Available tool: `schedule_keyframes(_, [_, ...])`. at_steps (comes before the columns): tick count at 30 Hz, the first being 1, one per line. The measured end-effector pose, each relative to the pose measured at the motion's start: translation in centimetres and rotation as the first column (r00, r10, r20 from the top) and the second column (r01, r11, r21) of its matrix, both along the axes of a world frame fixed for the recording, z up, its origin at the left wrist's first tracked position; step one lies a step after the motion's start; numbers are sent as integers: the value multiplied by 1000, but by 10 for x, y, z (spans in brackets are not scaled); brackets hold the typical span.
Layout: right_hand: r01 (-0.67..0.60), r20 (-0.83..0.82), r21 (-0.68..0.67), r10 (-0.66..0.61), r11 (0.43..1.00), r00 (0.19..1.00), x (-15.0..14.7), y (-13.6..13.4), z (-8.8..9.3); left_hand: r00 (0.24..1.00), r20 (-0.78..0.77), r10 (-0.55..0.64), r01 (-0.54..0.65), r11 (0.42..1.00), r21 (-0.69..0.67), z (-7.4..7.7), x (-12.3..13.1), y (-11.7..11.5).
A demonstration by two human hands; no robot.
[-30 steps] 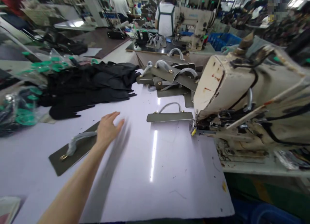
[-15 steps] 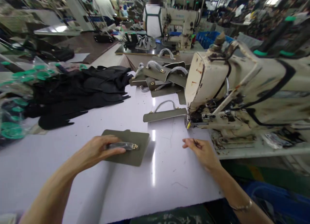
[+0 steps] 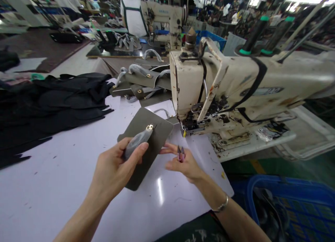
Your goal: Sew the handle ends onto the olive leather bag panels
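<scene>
We are gripping the olive panel (image 3: 157, 141) by its plastic-wrapped handle (image 3: 136, 144) in our closed left hand (image 3: 115, 168), holding it above the white table (image 3: 65, 175) so the handle is facing us, while our half-closed right hand (image 3: 183, 163) is pinching small snips (image 3: 180, 154) ready at the fingers.

A pale laminate table (image 3: 49, 196) is seen from its near edge. Black fabric pieces (image 3: 52, 109) are heaped on it at nine o'clock, and olive handled panels (image 3: 141, 85) are piled at twelve o'clock. Small dark specks are scattered across its surface.
</scene>
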State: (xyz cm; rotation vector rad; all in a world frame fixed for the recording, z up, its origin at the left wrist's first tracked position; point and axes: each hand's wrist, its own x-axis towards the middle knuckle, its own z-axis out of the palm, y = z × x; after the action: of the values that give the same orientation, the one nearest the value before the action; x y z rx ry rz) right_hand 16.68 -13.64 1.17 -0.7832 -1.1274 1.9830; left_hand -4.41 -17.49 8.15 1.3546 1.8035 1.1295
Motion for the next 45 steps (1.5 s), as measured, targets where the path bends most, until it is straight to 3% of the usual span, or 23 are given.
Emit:
schedule_keyframes(2, [68, 48, 17, -69, 998, 996, -14, -8, -6, 989, 83, -120, 120, 993, 13, -4, 7, 0])
schedule_keyframes(4, [177, 38, -65, -175, 982, 984, -24, -12, -11, 977, 74, -199, 189, 974, 125, -11, 9, 0])
schedule_keyframes(5, [222, 13, -111, -221, 969, 975, -27, -11, -12, 985, 15, -171, 165, 966, 198, -17, 8, 0])
schedule_keyframes(7, [255, -43, -176, -266, 951, 963, -29, -7, -10, 996, -88, -4, 32, 949, 313, -30, 2, 0])
schedule_keyframes(8, [249, -69, -192, -266, 949, 961, -28, -3, -7, 995, -65, 81, -56, 945, 323, -38, -1, 1])
schedule_keyframes(9, [241, -86, -202, -263, 949, 961, -27, 0, -4, 991, 21, 129, -130, 956, 263, -45, -3, 1])
schedule_keyframes(11, [232, -90, -217, -256, 948, 962, -27, 8, 4, 931, 335, 146, -135, 989, -55, -56, -4, 0])
schedule_keyframes(13, [226, -60, -212, -244, 951, 968, -29, 15, 11, 761, 608, 227, 7, 934, -358, -62, 2, -1])
schedule_keyframes(14, [220, -34, -205, -232, 954, 972, -29, 18, 13, 685, 669, 286, 51, 898, -437, -64, 7, -1])
schedule_keyframes(16, [216, 25, -196, -215, 956, 976, -28, 23, 14, 595, 716, 366, 22, 883, -469, -65, 19, 2])
schedule_keyframes(20, [240, 88, -214, -226, 947, 970, -8, 29, 9, 540, 755, 372, -107, 920, -377, -69, 36, 18])
schedule_keyframes(24, [289, 153, -228, -259, 930, 954, 22, 24, 4, 534, 764, 362, -185, 932, -312, -76, 38, 40])
schedule_keyframes(28, [326, 244, -126, -289, 937, 925, 35, 16, 2, 554, 766, 328, -223, 944, -243, -78, 42, 58])
schedule_keyframes(34, [397, 385, 9, -370, 918, 845, 28, 18, -2, 666, 703, 249, -218, 966, -136, -81, 44, 76])
schedule_keyframes(39, [434, 450, 146, -450, 889, 771, 19, 25, -16, 687, 644, 336, -289, 940, -181, -79, 39, 89])
schedule_keyframes(45, [530, 390, 95, -521, 843, 759, 7, 37, -20, 735, 628, 258, -244, 963, -110, -73, 41, 109])
